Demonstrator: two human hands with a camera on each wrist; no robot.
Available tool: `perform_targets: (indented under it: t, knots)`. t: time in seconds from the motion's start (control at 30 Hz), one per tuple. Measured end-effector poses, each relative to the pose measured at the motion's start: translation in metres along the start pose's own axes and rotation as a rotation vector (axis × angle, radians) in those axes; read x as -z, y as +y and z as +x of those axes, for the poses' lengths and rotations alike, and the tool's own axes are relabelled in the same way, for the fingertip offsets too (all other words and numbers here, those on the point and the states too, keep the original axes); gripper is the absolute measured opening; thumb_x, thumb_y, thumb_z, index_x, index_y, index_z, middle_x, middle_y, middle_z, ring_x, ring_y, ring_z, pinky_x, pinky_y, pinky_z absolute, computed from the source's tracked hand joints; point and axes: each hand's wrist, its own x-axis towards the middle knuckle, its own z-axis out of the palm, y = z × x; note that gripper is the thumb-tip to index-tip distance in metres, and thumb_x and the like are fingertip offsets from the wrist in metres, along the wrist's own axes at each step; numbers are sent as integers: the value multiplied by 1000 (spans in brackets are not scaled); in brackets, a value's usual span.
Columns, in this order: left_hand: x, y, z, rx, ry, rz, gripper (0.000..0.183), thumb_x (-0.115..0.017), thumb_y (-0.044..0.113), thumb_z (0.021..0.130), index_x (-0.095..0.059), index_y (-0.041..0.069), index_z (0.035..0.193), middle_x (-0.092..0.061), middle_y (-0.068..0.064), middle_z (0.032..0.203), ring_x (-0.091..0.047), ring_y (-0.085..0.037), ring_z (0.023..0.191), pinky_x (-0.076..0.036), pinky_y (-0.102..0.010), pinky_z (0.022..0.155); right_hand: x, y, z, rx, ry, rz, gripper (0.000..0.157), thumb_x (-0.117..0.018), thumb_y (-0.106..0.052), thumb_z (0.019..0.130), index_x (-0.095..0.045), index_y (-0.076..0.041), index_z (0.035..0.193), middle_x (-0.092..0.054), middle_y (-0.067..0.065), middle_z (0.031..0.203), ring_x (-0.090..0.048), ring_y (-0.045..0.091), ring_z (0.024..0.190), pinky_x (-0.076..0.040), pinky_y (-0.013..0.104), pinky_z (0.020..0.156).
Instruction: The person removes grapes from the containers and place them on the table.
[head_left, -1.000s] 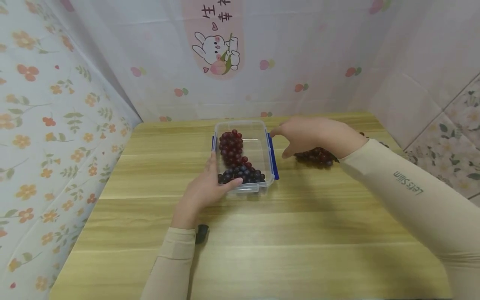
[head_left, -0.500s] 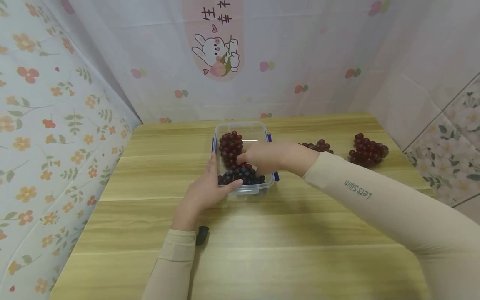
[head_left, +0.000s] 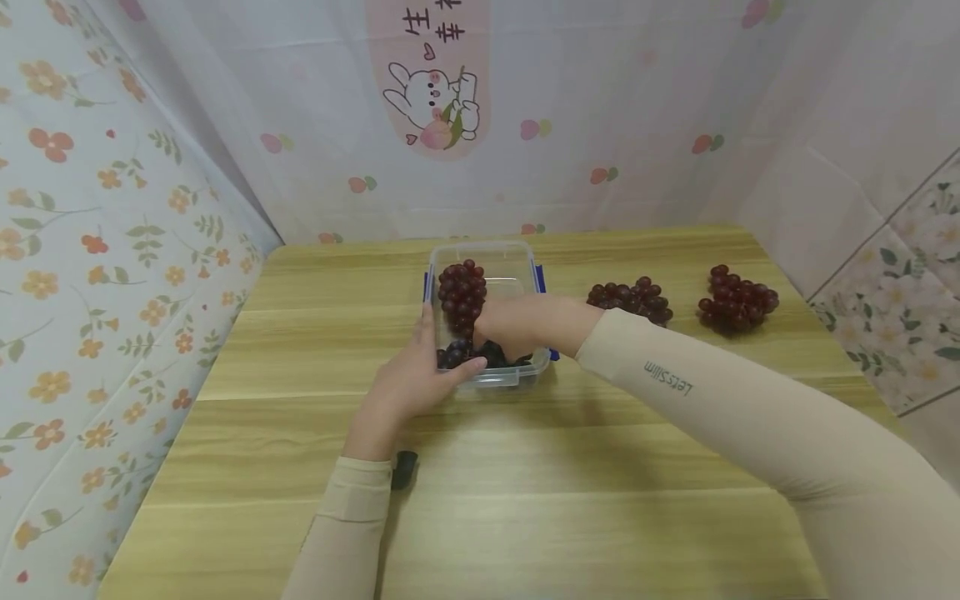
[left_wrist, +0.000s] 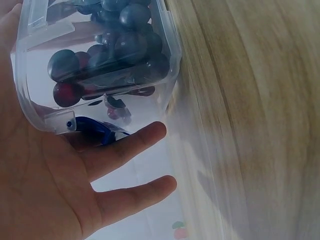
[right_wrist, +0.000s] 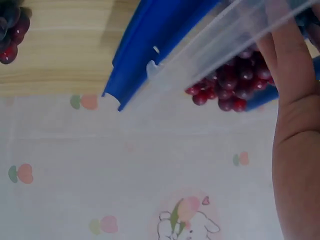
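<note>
A clear plastic food container (head_left: 498, 247) with blue side latches (head_left: 540, 279) stands on the wooden table. Inside, a bunch of red grapes (head_left: 462, 292) lies along the left wall, and a bunch of dark grapes (head_left: 452, 355) lies at the near end. My left hand (head_left: 408, 379) rests against the near left corner, thumb over the front rim; its fingers (left_wrist: 135, 145) show straight in the left wrist view. Reaching in over the right wall, my right hand (head_left: 513, 323) grips the dark bunch, its fingertips mostly hidden among the grapes.
Two more bunches of red grapes, a nearer bunch (head_left: 630, 298) and a farther bunch (head_left: 738, 302), lie on the table (head_left: 600, 517) right of the container. A printed white curtain (head_left: 637, 108) hangs behind, and a floral cloth (head_left: 97, 275) covers the left side.
My right hand has moved left from beside the container, down into it and onto the dark grapes. The bunches on the right have come into sight. My left hand has stayed in place.
</note>
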Motion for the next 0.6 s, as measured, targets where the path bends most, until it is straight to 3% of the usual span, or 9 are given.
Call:
perform_targets:
  t: [0.13, 0.4, 0.6]
  knots:
    - [-1, -1, -1, 6, 3, 5, 134, -49, 95, 85, 20, 18, 169, -2, -15, 181, -40, -44, 156, -51, -63, 111, -5, 3, 6, -26, -17, 51, 45, -79, 7, 90, -77, -12, 131, -75, 7, 135, -70, 26, 130, -59, 38, 107]
    - [-1, -2, 2, -2, 7, 12, 134, -46, 96, 85, 20, 17, 169, -4, -16, 180, -43, -44, 155, -53, -62, 108, -7, 4, 21, -30, -56, 15, 42, -82, 4, 88, -81, -15, 126, -79, 6, 128, -75, 23, 117, -64, 34, 95]
    - [-1, -1, 2, 7, -4, 1, 134, -47, 96, 85, 20, 17, 169, -5, -16, 180, -43, -44, 155, -53, -62, 109, -3, 3, 22, -48, -85, 17, 45, -84, 3, 86, -79, -13, 128, -76, 6, 134, -72, 24, 124, -63, 35, 98]
